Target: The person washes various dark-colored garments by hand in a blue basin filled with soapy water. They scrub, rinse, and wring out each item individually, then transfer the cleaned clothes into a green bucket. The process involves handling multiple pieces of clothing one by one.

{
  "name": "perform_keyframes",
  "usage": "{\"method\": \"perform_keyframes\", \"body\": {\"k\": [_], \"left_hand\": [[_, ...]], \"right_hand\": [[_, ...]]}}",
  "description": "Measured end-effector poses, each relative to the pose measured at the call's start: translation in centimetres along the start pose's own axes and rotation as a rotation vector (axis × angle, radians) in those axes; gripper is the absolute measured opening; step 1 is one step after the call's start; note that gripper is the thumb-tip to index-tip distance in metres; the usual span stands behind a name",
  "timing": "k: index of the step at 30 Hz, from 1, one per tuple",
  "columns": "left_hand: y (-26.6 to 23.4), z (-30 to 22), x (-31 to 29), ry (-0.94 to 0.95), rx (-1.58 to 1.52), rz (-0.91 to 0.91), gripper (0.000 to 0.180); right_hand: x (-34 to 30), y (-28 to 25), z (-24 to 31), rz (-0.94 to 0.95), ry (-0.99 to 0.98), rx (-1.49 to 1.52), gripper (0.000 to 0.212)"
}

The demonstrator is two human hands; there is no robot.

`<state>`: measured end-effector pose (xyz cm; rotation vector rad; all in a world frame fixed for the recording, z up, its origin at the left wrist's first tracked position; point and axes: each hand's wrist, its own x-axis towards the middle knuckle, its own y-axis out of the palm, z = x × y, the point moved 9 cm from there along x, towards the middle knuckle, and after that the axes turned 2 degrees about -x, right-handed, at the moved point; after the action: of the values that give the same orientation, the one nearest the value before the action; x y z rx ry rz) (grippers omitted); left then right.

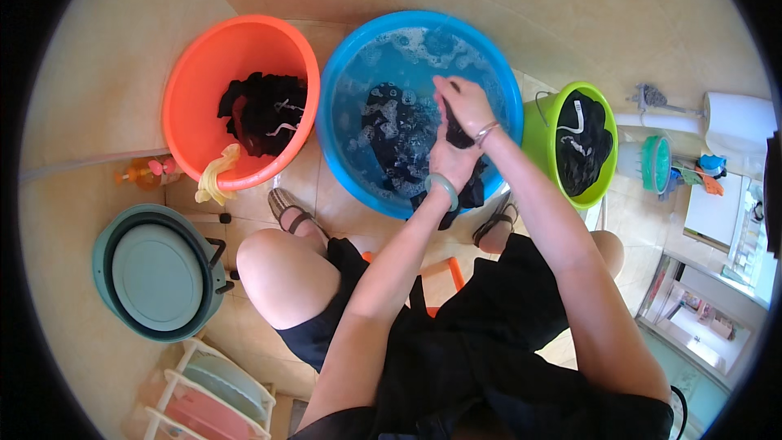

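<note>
Between both hands, wet black garment (458, 137)

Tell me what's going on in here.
A seated person rubs a dark wet garment between both hands, left hand and right hand, over a blue basin of soapy water. More dark clothes lie in the orange basin on the left and the green bucket on the right.

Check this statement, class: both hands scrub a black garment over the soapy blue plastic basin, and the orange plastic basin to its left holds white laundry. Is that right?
One detail is wrong. The head view shows the orange plastic basin holding black laundry, not white. The rest stands: the left hand and right hand scrub a black garment over the soapy blue plastic basin.
</note>
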<state>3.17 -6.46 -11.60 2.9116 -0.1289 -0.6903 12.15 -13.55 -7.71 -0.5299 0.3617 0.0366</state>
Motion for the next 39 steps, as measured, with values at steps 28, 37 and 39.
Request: {"method": "perform_keyframes", "body": {"k": [28,37,39], "left_hand": [[2.7,-16.6,-10.9,1.176,0.554,-0.016,0.073],[0.4,-13.4,-5.9,0.614,-0.083,0.116,0.068],[0.4,-10.9,-4.4,0.437,-0.247,0.119,0.060]], "right_hand": [[-11.3,-2.4,2.2,0.250,0.091,1.497,0.037],[-11.8,-1.2,4.3,0.485,0.013,1.349,0.038],[-11.5,-1.5,3.6,0.482,-0.015,1.298,0.038]]}}
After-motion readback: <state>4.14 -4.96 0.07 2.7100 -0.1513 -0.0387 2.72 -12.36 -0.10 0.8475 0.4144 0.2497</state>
